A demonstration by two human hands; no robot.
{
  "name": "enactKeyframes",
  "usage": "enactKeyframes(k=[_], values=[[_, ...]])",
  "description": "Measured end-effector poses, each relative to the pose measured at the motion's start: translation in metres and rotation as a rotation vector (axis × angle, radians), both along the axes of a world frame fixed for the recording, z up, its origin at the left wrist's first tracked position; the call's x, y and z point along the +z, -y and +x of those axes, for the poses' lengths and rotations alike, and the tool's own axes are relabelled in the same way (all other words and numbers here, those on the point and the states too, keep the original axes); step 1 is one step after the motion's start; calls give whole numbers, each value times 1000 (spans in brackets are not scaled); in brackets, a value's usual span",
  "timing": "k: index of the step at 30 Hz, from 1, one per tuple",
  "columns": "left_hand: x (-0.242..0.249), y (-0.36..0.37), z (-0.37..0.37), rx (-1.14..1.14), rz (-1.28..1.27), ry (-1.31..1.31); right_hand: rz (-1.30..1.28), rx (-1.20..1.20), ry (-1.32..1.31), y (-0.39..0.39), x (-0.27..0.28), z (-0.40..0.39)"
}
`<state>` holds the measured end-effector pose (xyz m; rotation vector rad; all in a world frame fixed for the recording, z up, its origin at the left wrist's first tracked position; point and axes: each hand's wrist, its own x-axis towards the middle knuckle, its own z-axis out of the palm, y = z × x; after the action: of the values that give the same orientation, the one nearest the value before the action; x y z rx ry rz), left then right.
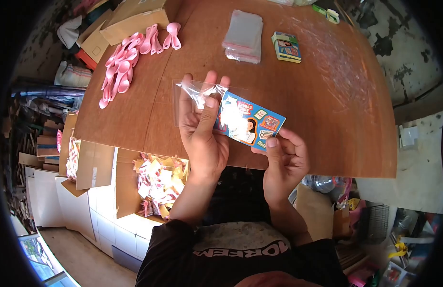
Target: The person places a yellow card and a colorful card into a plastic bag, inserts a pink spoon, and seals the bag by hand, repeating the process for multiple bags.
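Observation:
My left hand [205, 126] is closed on a clear plastic bag [179, 103], its thumb pressing the film against the fingers. In my right hand [284, 155], a printed blue card [259, 122] is pinched at its lower right corner. The card's left end meets the bag near my left thumb; glare hides whether it is inside the opening. Beyond my hands lies a stack of clear plastic bags [244, 36]. To its right is a stack of the same printed cards [286, 47]. Pink spoons [123, 71] lie in a heap at the table's left.
The brown wooden table [322, 115] spreads before me. A cardboard box [135, 19] stands at its back left. Below the front edge, an open carton [127, 191] holds many packed pink and yellow pieces. Thin plastic scraps [343, 71] lie on the right. A green-and-white item [326, 14] sits at the back.

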<state>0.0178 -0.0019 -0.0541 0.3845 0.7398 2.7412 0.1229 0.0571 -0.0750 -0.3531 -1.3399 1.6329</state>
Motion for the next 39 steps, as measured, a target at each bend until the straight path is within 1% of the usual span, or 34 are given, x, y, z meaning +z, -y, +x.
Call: enactKeyframes(k=[6, 8, 12, 14, 16, 18, 19, 20, 22, 23, 26, 27, 28, 30, 31, 32, 34, 35, 36, 38, 39], values=[[-2, 0, 11, -86, 27, -21, -5, -26, 15, 1, -3, -6], [-1, -2, 16, -78, 45, 14, -4, -49, 9, 0, -3, -6], [-1, -6, 22, -63, 48, 62, -24, 41, 1, 5, -2, -5], [-1, -7, 30, -147, 25, 100, 49, -26, 16, 5, -5, -6], [0, -9, 33, -142, 19, 96, 62, -26, 43, 5, -4, -6], [-1, -9, 35, -192, -9, 102, 121, 55, 40, 5, -8, -6], [-1, -11, 37, -188, -32, 94, 265, 54, 11, 1, -7, -8], [-2, -11, 39, -190, -32, 95, 266, 51, 12, -2, -5, -7], [-6, -11, 41, -239, -26, 99, 424, 31, 198, -7, -4, -4], [-6, -11, 43, -272, 14, 97, 342, 52, 181, -7, -3, -5], [-8, -11, 45, -324, 12, 94, 376, 52, 204, -11, 1, -5], [-8, -12, 44, -334, -7, 73, 308, 78, 188, -11, 3, -5], [-10, -12, 45, -336, -8, 74, 307, 76, 188, -12, 3, -3], [-12, -11, 47, -366, -50, 99, 140, 164, 141, -17, 3, 2], [-13, -11, 48, -370, -81, 54, 164, 172, 84, -23, -2, -1], [-14, -11, 48, -370, -81, 53, 165, 172, 83, -24, -3, 0], [-18, -11, 49, -454, -89, -13, 69, 161, 64, -25, -3, 1], [-12, -10, 52, -487, -129, 45, 47, 160, 34, -23, -2, 0], [-15, -11, 52, -489, -129, 45, 48, 158, 35, -22, -2, 0], [-21, -15, 54, -459, -114, -51, 4, 94, -60, -22, -4, -1], [-21, -12, 52, -501, -108, -62, -6, 86, -18, -23, 0, -1]])
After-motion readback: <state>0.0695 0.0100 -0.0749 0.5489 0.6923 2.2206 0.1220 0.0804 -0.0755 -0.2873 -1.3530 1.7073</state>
